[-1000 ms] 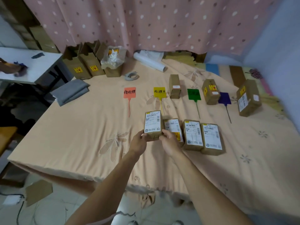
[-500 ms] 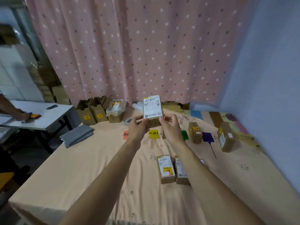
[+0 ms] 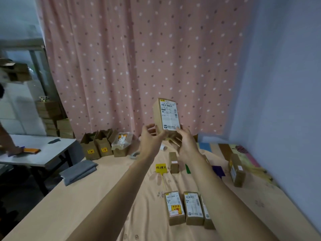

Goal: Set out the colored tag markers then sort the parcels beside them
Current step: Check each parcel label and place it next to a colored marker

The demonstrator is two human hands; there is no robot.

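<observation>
Presently the held parcel (image 3: 166,115) is up in the air, well above and beyond the yellow tag marker (image 3: 161,168), its label face turned to the camera with the pink dotted curtain (image 3: 121,66) behind it. The left hand (image 3: 151,139) and right hand (image 3: 186,144) both hold it by its lower end only, fingers curled round the bottom corners, so most of the box stands free above the grip. My guess is that the label is being read to choose a pile.

On the bed (image 3: 73,202), a small sorted parcel (image 3: 174,162) stands just right of the yellow tag marker. The green tag marker (image 3: 188,168) is further right, mostly hidden by the right forearm, then come the purple tag marker (image 3: 218,171) and another parcel (image 3: 237,169) beyond it. Three unsorted parcels (image 3: 193,207) lie in a row nearer the person than the yellow tag marker (the third is half under the arm).

What could go wrong: a grip this low lets the box tip forward or twist out, and it would fall among the markers and shove the light tags out of line. The forearms also cover part of the marker row, so a parcel lowered without a clear look may land by the wrong colour. Either arm coming down could also brush the unsorted row and knock those boxes askew.
</observation>
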